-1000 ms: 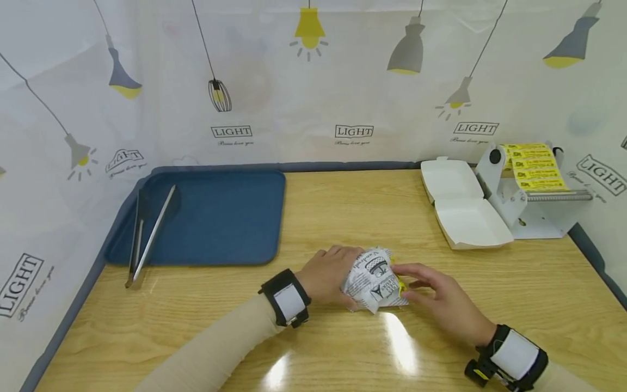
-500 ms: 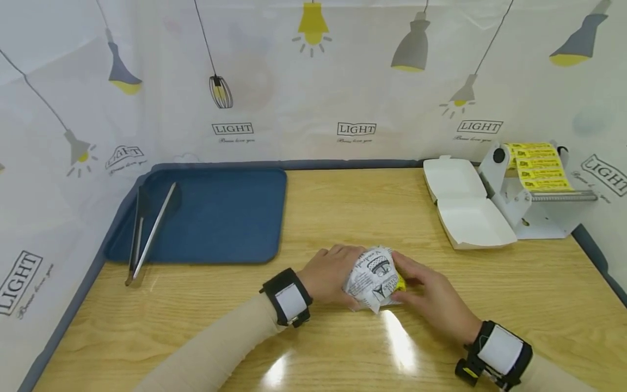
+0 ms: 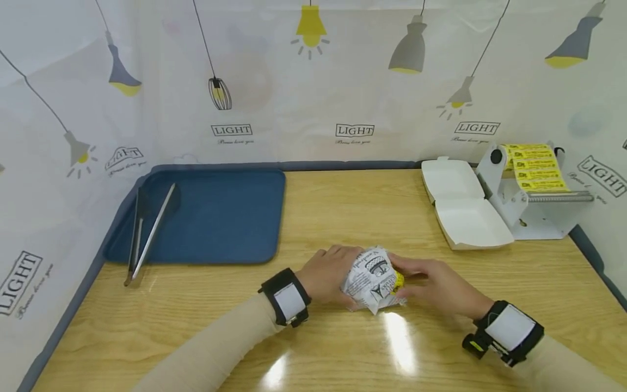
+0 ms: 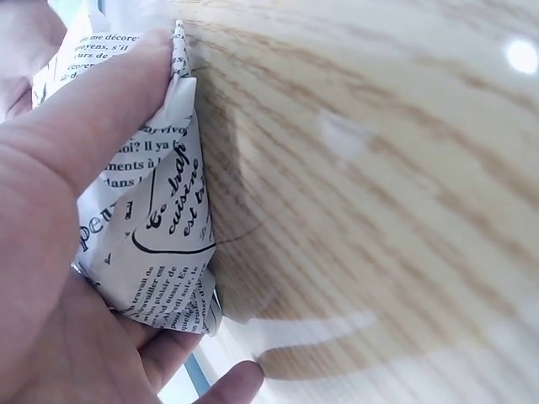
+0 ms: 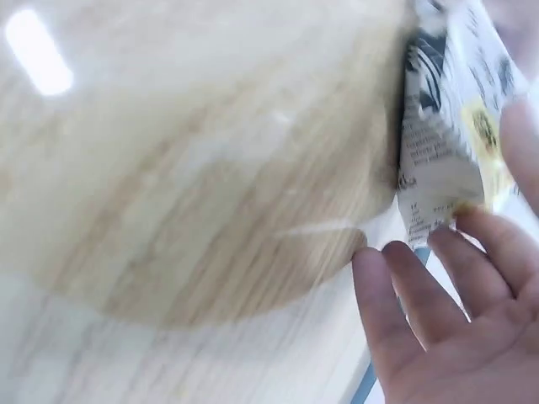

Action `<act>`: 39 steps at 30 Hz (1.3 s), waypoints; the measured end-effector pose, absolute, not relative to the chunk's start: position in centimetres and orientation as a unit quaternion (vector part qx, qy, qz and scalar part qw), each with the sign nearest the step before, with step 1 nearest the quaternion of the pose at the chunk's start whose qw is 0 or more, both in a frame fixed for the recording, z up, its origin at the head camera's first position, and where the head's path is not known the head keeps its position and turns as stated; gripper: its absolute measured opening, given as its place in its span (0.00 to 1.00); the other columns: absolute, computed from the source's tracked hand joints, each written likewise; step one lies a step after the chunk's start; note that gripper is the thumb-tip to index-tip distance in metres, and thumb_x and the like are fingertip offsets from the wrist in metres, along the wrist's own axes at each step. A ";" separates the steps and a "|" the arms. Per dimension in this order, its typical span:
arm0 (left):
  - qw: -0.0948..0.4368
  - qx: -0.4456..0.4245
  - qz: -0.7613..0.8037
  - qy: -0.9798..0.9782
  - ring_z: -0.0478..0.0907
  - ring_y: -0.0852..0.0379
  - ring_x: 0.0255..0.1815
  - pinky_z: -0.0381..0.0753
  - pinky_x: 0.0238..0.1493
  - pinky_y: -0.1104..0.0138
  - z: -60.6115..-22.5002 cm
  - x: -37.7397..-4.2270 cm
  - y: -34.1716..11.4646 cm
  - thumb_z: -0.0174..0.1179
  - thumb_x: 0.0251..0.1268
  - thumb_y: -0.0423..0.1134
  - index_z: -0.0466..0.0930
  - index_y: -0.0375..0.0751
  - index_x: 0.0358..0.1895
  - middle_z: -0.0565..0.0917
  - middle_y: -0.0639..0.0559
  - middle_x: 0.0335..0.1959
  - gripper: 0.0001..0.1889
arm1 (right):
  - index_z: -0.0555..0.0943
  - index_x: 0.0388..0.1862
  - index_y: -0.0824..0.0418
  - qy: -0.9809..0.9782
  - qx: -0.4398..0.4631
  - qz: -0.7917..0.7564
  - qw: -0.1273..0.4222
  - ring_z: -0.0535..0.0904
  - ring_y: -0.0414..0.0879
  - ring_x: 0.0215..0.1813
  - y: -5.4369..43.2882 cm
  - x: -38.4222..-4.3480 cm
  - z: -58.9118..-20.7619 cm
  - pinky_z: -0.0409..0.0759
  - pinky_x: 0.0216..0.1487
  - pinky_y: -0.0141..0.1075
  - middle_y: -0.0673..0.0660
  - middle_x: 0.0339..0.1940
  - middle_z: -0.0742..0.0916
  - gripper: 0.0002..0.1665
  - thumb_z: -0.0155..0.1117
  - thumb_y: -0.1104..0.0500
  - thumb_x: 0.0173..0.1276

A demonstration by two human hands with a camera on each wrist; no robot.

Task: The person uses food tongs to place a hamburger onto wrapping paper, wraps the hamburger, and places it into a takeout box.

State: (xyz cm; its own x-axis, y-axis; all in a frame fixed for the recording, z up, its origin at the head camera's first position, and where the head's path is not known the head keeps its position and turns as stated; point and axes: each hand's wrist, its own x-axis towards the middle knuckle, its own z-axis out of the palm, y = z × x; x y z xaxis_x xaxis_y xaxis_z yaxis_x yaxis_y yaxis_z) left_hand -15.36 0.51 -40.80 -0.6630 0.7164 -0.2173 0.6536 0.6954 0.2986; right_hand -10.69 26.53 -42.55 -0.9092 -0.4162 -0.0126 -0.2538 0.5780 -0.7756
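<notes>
A small package point(image 3: 369, 277) wrapped in newsprint-style paper rests on the wooden table, what is inside it hidden. My left hand point(image 3: 327, 275) grips its left side; the left wrist view has the thumb point(image 4: 101, 105) lying along the printed paper point(image 4: 168, 215) and fingers beneath. A yellow sticker point(image 3: 398, 281) is on the package's right side. My right hand point(image 3: 438, 284) is at that side, thumb and fingers about the sticker. In the right wrist view its fingers point(image 5: 472, 257) are nearly straight, some touching the paper's edge by the sticker point(image 5: 483, 133).
A blue tray point(image 3: 225, 218) with metal tongs point(image 3: 154, 234) across its left side stands at the left. At the back right lies an unfolded white carton point(image 3: 470, 220), beside a label dispenser point(image 3: 519, 215) holding a roll of yellow stickers point(image 3: 536, 169).
My right hand has come in against the package's right side, then shifted slightly, with its wrist swinging up. My left hand keeps its grip, and the package stays in place.
</notes>
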 end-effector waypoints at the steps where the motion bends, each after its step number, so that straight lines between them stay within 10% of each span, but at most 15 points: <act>1: 0.162 0.379 0.099 0.906 0.62 0.47 0.76 0.67 0.71 0.52 -40.8 -15.4 0.5 0.78 0.50 0.59 0.54 0.39 0.79 0.67 0.45 0.76 0.58 | 0.73 0.73 0.61 0.879 -0.192 -0.425 0.101 0.76 0.54 0.68 26.7 -10.7 -42.5 0.81 0.59 0.44 0.58 0.72 0.76 0.38 0.74 0.59 0.65; 17: 0.168 0.376 0.106 0.905 0.61 0.47 0.76 0.66 0.72 0.52 -41.0 -15.4 0.3 0.78 0.49 0.59 0.53 0.39 0.79 0.66 0.45 0.77 0.59 | 0.74 0.72 0.63 0.916 -0.192 -0.348 0.048 0.76 0.58 0.68 26.9 -10.7 -41.1 0.79 0.60 0.54 0.62 0.71 0.78 0.37 0.73 0.52 0.67; 25: 0.166 0.377 0.094 0.907 0.60 0.47 0.77 0.65 0.73 0.52 -40.8 -15.3 0.3 0.78 0.49 0.60 0.52 0.40 0.80 0.65 0.45 0.77 0.60 | 0.78 0.65 0.67 0.960 -0.143 -0.225 -0.086 0.73 0.70 0.66 33.3 -12.7 -39.1 0.72 0.61 0.65 0.72 0.65 0.79 0.28 0.71 0.56 0.70; 33: 0.167 0.376 0.097 0.907 0.61 0.47 0.77 0.65 0.73 0.52 -40.9 -15.3 0.4 0.79 0.49 0.59 0.53 0.39 0.79 0.66 0.46 0.77 0.59 | 0.74 0.71 0.61 0.991 -0.058 -0.119 0.032 0.58 0.81 0.70 37.4 -13.5 -40.9 0.44 0.59 0.85 0.80 0.70 0.69 0.33 0.54 0.40 0.79; 39: 0.156 0.375 0.084 0.910 0.61 0.49 0.77 0.66 0.72 0.54 -41.4 -15.4 0.5 0.78 0.49 0.61 0.52 0.41 0.80 0.66 0.48 0.77 0.60 | 0.81 0.65 0.59 0.990 -0.078 -0.114 0.037 0.62 0.79 0.69 36.7 -13.3 -41.5 0.53 0.59 0.83 0.76 0.65 0.78 0.23 0.53 0.49 0.82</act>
